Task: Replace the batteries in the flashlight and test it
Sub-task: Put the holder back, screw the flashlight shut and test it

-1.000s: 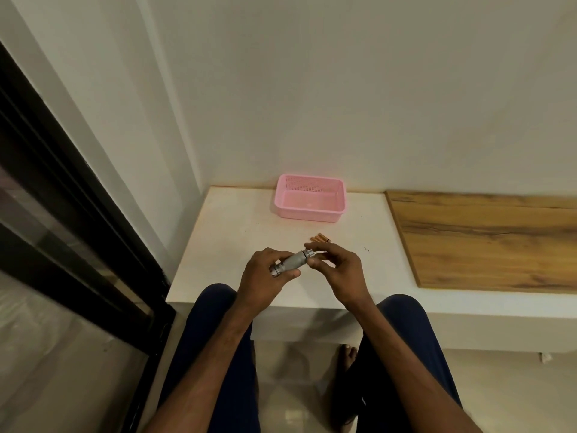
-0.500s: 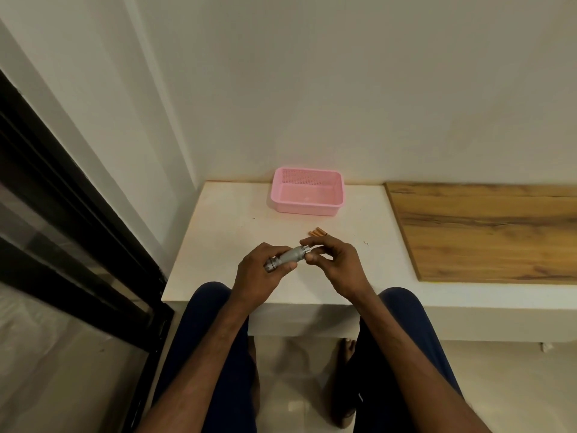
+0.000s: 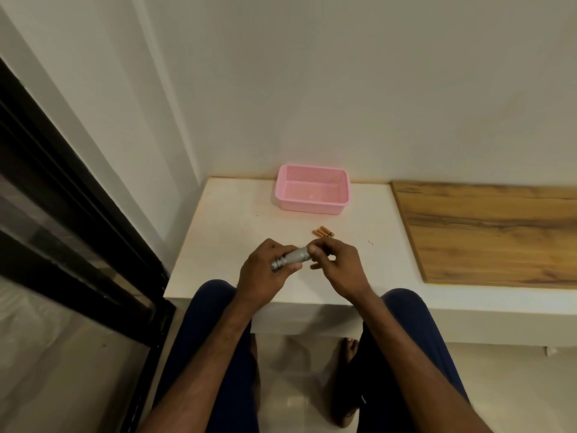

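A small grey metal flashlight [image 3: 292,258] is held above the white table [image 3: 224,232], tilted with its far end up to the right. My left hand [image 3: 265,273] grips its near end. My right hand [image 3: 335,265] pinches the far end with thumb and fingers, which hide that end. Several copper-coloured batteries [image 3: 323,232] lie side by side on the table just beyond my right hand.
A pink plastic basket [image 3: 312,205] stands at the back of the table against the wall. A wooden board [image 3: 493,232] covers the table's right part. A black-framed glass door [image 3: 62,232] is at the left. My knees sit below the table's front edge.
My right fingers have closed in on the flashlight's far end, hiding the piece that showed there before. The camera has tilted, so everything sits a little lower in view.
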